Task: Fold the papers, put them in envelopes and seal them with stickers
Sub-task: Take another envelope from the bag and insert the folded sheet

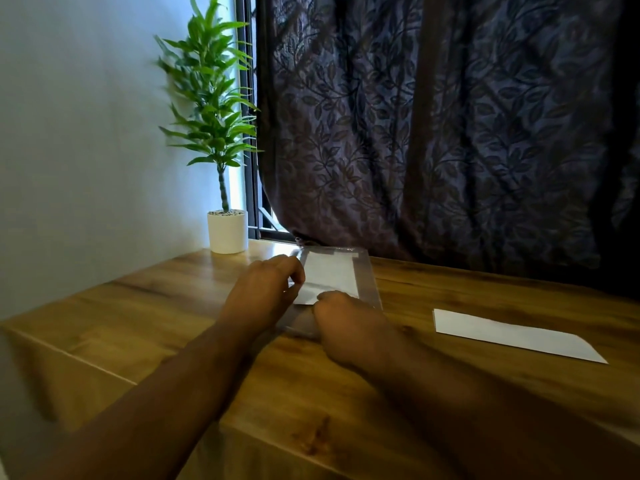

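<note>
Pinching clear envelope (367, 271) w/ white paper (329, 275) inside: left hand (263, 292) & right hand (346, 327), both clamped (surface's (173, 323) far edge).

Bare desk (311, 393) lies open in front and to the left. A potted plant (227, 230) blocks the far left corner, the curtain (450, 133) closes the far edge, and a white envelope (512, 336) lies flat at right.

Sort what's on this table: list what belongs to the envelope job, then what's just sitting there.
Job: clear envelope with white paper inside, held by left hand and right hand; folded paper to the right.

Bystanders: potted plant, curtain.
</note>
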